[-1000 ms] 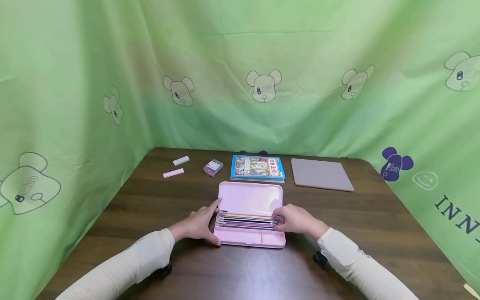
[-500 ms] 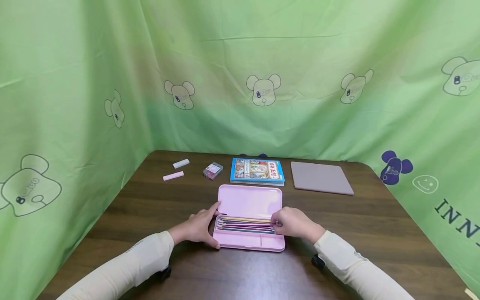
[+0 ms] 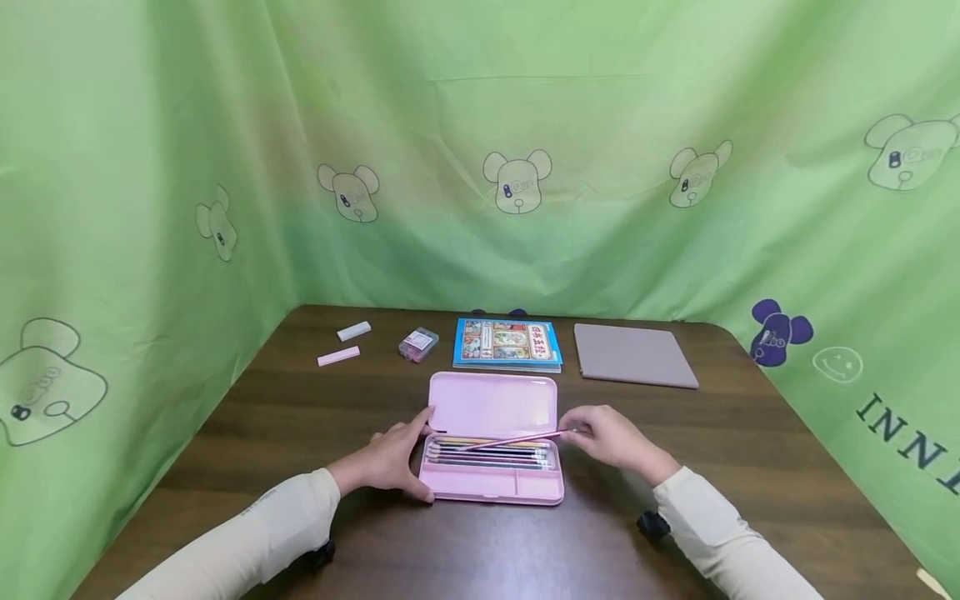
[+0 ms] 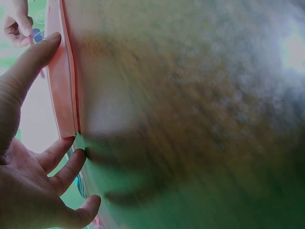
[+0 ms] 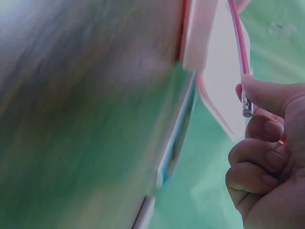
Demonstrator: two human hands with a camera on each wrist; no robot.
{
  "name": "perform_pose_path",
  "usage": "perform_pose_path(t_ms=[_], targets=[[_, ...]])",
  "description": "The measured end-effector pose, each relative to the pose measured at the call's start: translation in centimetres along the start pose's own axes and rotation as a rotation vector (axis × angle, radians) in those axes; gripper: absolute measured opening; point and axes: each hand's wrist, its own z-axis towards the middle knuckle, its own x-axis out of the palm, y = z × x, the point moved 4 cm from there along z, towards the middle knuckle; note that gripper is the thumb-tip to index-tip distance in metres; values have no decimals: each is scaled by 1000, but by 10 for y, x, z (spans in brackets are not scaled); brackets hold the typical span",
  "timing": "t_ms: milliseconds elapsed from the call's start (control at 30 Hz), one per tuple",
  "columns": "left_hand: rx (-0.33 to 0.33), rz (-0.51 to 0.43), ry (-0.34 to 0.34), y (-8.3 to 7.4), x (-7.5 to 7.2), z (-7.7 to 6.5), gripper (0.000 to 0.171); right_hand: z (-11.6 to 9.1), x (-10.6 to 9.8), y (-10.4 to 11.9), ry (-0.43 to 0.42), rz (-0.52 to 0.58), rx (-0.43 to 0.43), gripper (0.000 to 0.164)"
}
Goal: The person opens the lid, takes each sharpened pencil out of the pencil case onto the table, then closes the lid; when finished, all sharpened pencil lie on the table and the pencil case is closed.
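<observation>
A pink pencil case (image 3: 467,483) lies with its lid (image 3: 491,404) raised back, and several pencils (image 3: 491,457) lie side by side in its rear compartment. My left hand (image 3: 386,457) spreads at the case's left end, thumb on the front corner and forefinger by the lid. In the left wrist view the other fingers (image 4: 71,174) stand apart from one another. Just right of the case, my right hand (image 3: 613,435) pinches a pink-and-silver pencil (image 5: 242,52) near its metallic end. This pencil slants over the compartment, its far end low among the others.
Behind the case lie a blue illustrated book (image 3: 507,343) and a grey-mauve flat notebook-like item (image 3: 636,356). A small clear box (image 3: 418,343), a white bar (image 3: 354,331) and a pink bar (image 3: 338,356) sit at the back left. Green curtain surrounds the wooden table (image 3: 480,550).
My right hand has moved up and right out of the case, drawing one pencil's end above the rest. The left hand keeps its place at the case's left end.
</observation>
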Motion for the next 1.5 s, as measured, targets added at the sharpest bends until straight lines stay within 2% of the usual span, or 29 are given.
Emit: perform_pose_path(t_ms=[167,300,467,667,833,1000,1100,1367,1500], targets=[[-6,12,-15,-1,-6,2,123,-11,-27,-20,-97,28,-1,2],[-11,16,-30,-1,-10,3,124,-23,-47,-40,-167,54,-3,6],[9,29,-48,0,-12,3,125,-41,-66,-67,-193,68,68,4],[3,32,-38,0,-11,2,126,-60,-76,-95,-149,69,210,5],[-9,35,-16,1,-7,1,126,-71,-74,-114,-125,84,286,7],[-6,30,3,0,-3,2,125,-78,-65,-122,-85,33,288,6],[-3,30,5,0,-4,1,125,-76,-62,-123,-39,-19,274,7],[-4,35,7,0,-4,1,124,-70,-58,-123,89,-96,324,8],[-13,30,9,-1,-4,1,125,-70,-58,-124,81,-112,338,6]])
